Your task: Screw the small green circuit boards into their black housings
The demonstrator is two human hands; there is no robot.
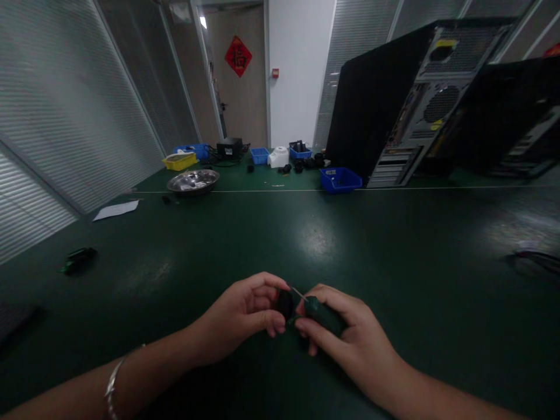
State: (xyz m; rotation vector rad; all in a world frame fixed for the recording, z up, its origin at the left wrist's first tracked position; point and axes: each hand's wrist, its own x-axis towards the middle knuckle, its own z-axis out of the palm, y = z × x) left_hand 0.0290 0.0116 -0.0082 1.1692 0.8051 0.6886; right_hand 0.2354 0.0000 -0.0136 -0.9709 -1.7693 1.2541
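My left hand (242, 318) is closed around a small black part (285, 303), pinched between thumb and fingers just above the green table mat (306, 233). My right hand (345, 335) grips a dark green-handled screwdriver (321, 312). Its thin metal shaft (298, 293) points left and touches the black part. The two hands meet near the table's front edge. A silver bracelet is on my left wrist.
Two black computer cases (406, 99) stand at the back right. A blue bin (340, 179), a metal bowl (193, 181), a yellow tray (179, 160) and small parts lie further back. A paper sheet (116, 210) and a dark object (79, 259) lie left; cables (536, 259) right.
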